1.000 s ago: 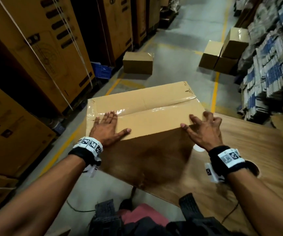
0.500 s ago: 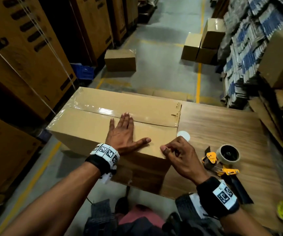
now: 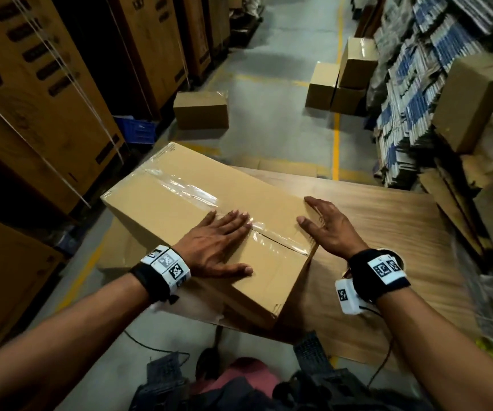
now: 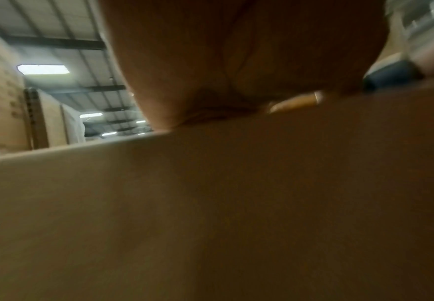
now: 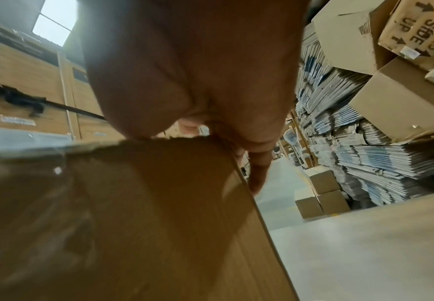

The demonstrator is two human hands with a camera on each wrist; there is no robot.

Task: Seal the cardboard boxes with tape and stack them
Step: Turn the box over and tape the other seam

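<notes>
Box [image 3: 180, 215] lies taped under our hands at the table [image 3: 387, 232] edge: left hand [image 3: 218, 244] flat, fingers spread, pressing the tape [image 3: 186, 188] seam; right hand [image 3: 328, 229] open against the near end, we judge to steady it.

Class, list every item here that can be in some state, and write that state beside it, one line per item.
Cardboard box: closed, flaps down, overhanging the table's left edge.
Tape: stuck along the top seam, wrinkled.
Left hand: flat, pressing on the box top.
Right hand: open, fingers straight against the box's right end.
Table: bearing the box.
Floor boxes: closed, stacked.
</notes>
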